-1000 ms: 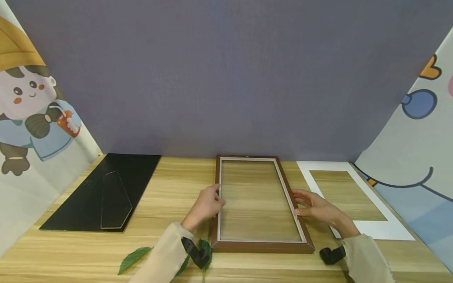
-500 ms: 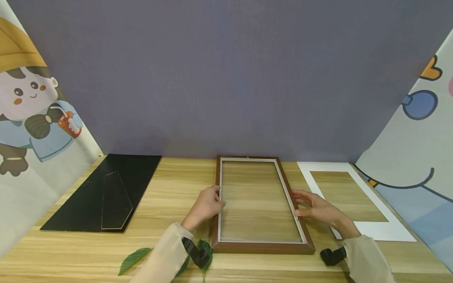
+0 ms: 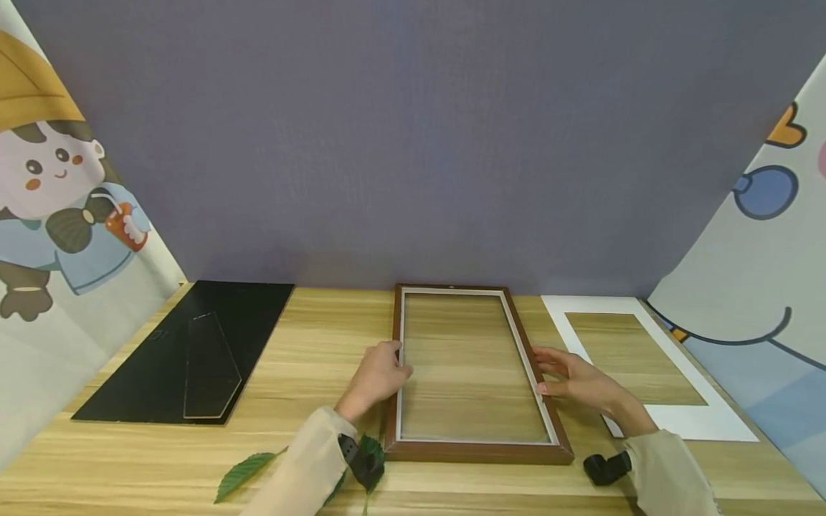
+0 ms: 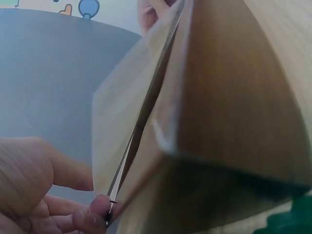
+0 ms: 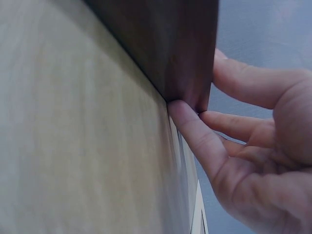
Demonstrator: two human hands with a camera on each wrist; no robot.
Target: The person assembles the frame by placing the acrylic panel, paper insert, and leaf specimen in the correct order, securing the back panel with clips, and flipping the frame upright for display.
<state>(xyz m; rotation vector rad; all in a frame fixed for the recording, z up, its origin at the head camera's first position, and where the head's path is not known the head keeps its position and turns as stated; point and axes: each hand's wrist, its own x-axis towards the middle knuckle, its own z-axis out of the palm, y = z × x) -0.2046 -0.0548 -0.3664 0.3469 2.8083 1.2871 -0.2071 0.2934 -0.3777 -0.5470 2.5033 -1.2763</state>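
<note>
A brown picture frame (image 3: 477, 451) with a whitish inner lip lies on the wooden table, a clear pane (image 3: 464, 365) filling its opening. My left hand (image 3: 376, 371) pinches the frame's left side, thumb reaching over the inner lip. In the left wrist view, that hand's fingertips (image 4: 100, 207) sit at the rail beside the pane's edge. On the opposite side my right hand (image 3: 584, 380) grips the frame's right rail. The right wrist view shows its thumb at the upper edge and its index finger (image 5: 187, 119) under the lower edge, against the tabletop.
A black backing board (image 3: 142, 351) with a folded stand (image 3: 209, 373) lies at the left. A white mat (image 3: 697, 423) with a rectangular cutout lies at the right. Green leaves (image 3: 241, 474) rest near the front, partly behind the left sleeve. A grey wall (image 3: 413, 143) rises behind the table.
The left wrist and sleeve have shifted slightly to the right. The picture frame and the right hand look unmoved.
</note>
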